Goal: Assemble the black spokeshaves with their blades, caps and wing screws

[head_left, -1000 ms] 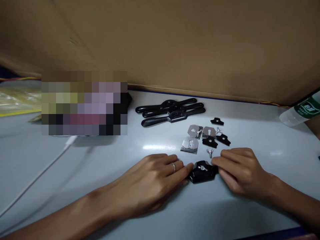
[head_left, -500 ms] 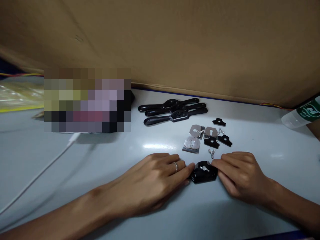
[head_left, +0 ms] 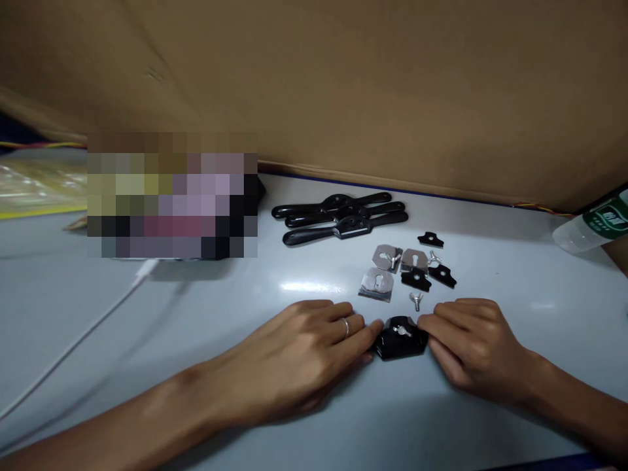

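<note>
A black spokeshave lies low on the table with a silver wing screw at its middle. My left hand is closed over its left handle, a ring on one finger. On the other side my right hand wraps the right handle; both handles are mostly hidden by fingers. Just beyond are steel blades, black cap plates and loose wing screws. Three more black spokeshave bodies lie side by side farther back.
Cardboard walls off the table's back edge. At far right a bottle with a green label lies tilted. A white cable crosses the left side, near a blurred-out patch and clear plastic wrapping.
</note>
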`<action>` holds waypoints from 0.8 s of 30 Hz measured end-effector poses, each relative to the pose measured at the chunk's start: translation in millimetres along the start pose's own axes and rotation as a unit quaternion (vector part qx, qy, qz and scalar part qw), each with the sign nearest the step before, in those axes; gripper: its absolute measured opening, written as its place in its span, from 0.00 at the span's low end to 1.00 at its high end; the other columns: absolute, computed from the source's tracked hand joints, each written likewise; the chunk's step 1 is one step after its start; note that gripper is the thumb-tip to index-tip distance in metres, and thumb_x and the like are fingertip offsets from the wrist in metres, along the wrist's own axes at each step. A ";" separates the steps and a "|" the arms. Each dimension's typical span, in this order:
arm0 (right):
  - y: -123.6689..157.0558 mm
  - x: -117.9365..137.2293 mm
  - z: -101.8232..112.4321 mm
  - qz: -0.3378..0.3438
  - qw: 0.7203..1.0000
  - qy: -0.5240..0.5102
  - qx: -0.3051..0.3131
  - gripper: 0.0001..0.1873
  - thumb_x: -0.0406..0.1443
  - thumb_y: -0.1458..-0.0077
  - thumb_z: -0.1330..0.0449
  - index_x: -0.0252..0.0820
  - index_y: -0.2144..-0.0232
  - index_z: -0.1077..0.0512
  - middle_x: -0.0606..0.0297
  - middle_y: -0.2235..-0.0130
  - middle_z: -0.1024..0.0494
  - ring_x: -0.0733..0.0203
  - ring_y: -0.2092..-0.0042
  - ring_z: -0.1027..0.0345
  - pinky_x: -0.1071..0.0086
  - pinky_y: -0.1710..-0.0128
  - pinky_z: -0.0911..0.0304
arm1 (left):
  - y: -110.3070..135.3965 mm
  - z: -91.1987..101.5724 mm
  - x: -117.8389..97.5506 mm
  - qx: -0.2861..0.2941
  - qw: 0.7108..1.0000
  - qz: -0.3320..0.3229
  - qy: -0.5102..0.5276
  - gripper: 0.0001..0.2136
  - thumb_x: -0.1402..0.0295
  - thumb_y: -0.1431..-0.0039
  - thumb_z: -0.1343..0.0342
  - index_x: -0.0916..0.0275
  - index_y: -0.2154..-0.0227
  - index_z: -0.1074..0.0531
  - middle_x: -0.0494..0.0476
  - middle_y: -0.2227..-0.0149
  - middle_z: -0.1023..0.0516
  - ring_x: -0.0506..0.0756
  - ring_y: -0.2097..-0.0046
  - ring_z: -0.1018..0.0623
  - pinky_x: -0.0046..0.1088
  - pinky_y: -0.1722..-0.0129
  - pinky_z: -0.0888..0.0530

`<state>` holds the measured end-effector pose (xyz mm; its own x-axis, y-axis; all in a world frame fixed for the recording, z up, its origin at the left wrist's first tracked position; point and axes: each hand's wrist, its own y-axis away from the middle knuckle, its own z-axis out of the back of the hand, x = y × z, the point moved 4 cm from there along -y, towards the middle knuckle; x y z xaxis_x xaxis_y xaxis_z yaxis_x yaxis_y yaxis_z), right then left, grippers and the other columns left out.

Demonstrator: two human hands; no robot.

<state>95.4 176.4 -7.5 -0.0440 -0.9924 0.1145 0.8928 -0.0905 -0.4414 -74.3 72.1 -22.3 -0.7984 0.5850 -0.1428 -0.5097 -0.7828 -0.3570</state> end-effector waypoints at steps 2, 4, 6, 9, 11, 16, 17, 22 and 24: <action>-0.7 0.2 1.7 -0.002 1.000 -0.001 -0.010 0.15 0.24 0.43 0.48 0.35 0.71 0.22 0.67 0.78 0.31 0.63 0.78 0.42 0.65 0.78 0.47 | 0.5 -0.1 -0.1 0.002 1.000 0.000 0.003 0.11 0.75 0.29 0.56 0.71 0.51 0.30 0.53 0.71 0.26 0.53 0.72 0.29 0.33 0.73 0.34; -1.7 1.5 3.6 0.001 1.000 -0.001 -0.024 0.15 0.23 0.43 0.47 0.35 0.71 0.22 0.67 0.78 0.31 0.63 0.78 0.42 0.65 0.77 0.46 | 0.9 -0.7 0.0 0.005 1.000 0.001 0.006 0.12 0.75 0.29 0.56 0.71 0.51 0.30 0.53 0.71 0.26 0.54 0.72 0.29 0.33 0.73 0.33; -3.0 4.3 4.6 0.009 0.999 -0.004 -0.034 0.15 0.22 0.44 0.48 0.36 0.73 0.23 0.67 0.79 0.31 0.64 0.78 0.42 0.65 0.77 0.46 | 0.9 -1.4 0.4 0.008 1.000 0.002 0.006 0.12 0.75 0.29 0.56 0.71 0.51 0.30 0.53 0.71 0.27 0.54 0.72 0.30 0.33 0.73 0.33; -4.8 9.5 4.2 0.026 0.999 -0.014 -0.030 0.16 0.21 0.45 0.49 0.37 0.74 0.24 0.69 0.81 0.34 0.64 0.79 0.46 0.66 0.78 0.48 | 0.5 -1.7 1.1 0.002 1.000 0.001 0.002 0.12 0.74 0.29 0.57 0.71 0.52 0.30 0.53 0.71 0.27 0.54 0.71 0.29 0.33 0.73 0.34; -5.1 12.4 3.4 0.037 0.999 -0.019 -0.023 0.17 0.21 0.45 0.49 0.37 0.73 0.23 0.70 0.81 0.34 0.65 0.80 0.47 0.66 0.79 0.48 | 0.3 -1.8 1.4 -0.001 1.000 -0.002 -0.002 0.12 0.74 0.29 0.57 0.71 0.52 0.30 0.53 0.71 0.26 0.54 0.71 0.29 0.33 0.73 0.33; -2.3 14.2 1.1 0.059 0.998 -0.008 0.008 0.16 0.24 0.40 0.49 0.34 0.58 0.23 0.71 0.79 0.32 0.65 0.79 0.42 0.68 0.79 0.45 | 0.4 -2.1 1.3 0.000 1.000 -0.004 -0.004 0.12 0.74 0.29 0.55 0.72 0.50 0.31 0.53 0.71 0.26 0.54 0.71 0.28 0.33 0.72 0.32; -1.5 13.6 1.1 0.058 0.998 -0.006 0.008 0.16 0.24 0.39 0.49 0.33 0.54 0.25 0.72 0.79 0.32 0.65 0.79 0.41 0.68 0.79 0.43 | 0.6 -2.2 1.2 0.000 1.000 -0.003 -0.006 0.12 0.74 0.30 0.55 0.71 0.50 0.31 0.53 0.71 0.25 0.54 0.71 0.28 0.33 0.72 0.33; 0.9 9.7 2.1 0.030 0.999 -0.032 -0.029 0.27 0.20 0.43 0.51 0.25 0.41 0.36 0.73 0.77 0.29 0.67 0.78 0.39 0.70 0.78 0.41 | 2.1 -2.2 0.6 0.007 1.000 0.001 -0.005 0.11 0.75 0.31 0.55 0.70 0.52 0.30 0.54 0.70 0.25 0.55 0.70 0.28 0.34 0.72 0.32; 1.0 8.4 2.1 0.019 0.998 -0.038 -0.039 0.30 0.19 0.44 0.51 0.25 0.38 0.40 0.75 0.77 0.29 0.67 0.79 0.41 0.70 0.80 0.42 | 2.4 -1.9 0.4 0.009 1.000 0.001 -0.004 0.11 0.75 0.31 0.54 0.70 0.51 0.31 0.54 0.70 0.25 0.55 0.70 0.28 0.34 0.72 0.32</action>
<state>96.9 168.1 -5.1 0.0263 -0.9863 0.1629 0.8553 -0.0621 -0.5144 -75.2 70.8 -24.9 -0.8022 0.5811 -0.1370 -0.5130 -0.7883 -0.3398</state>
